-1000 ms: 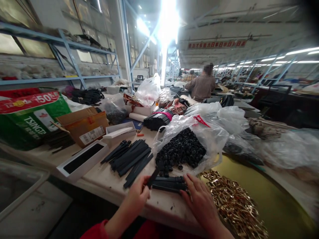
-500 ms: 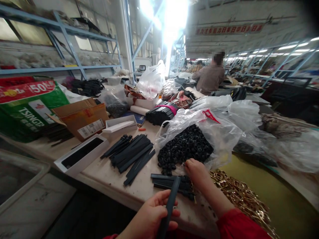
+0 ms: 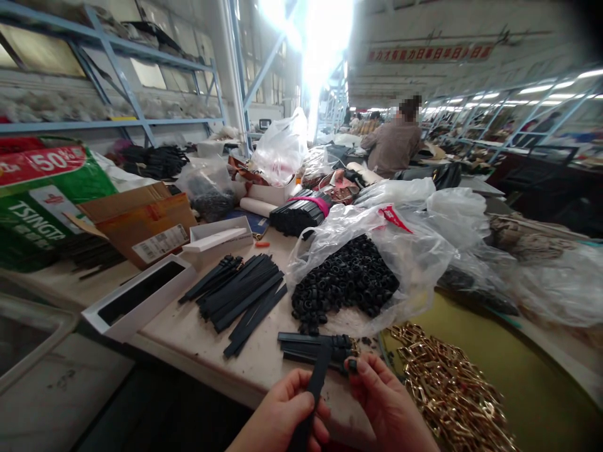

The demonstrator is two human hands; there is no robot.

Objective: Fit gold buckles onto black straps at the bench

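Change noted: half a second ago the right hand was at the edge of the heap of black rings; it is now back near the front edge of the worktop, carrying a small black piece. The piece looks like one ring from that heap (too small to be sure). The left hand has kept its strap throughout. Reading: both parts now appear to be in hand, side by side but apart, with the piece not on the strap.

Grip, right: narrow, the piece pinched between thumb and fingertips, just right of the strap. Grip, left: closed around the flat black strap, thumb laid along it; the upper end sticks out past the fingers and the lower end runs down out of view. That upper end overlaps a row of straps lying on the worktop; contact cannot be told from this angle.

Positions: the rings spill from a clear plastic bag just beyond the row. A loose pile of straps lies to the left. Gold-coloured metal pieces lie on a yellowish tray, right of the right hand.
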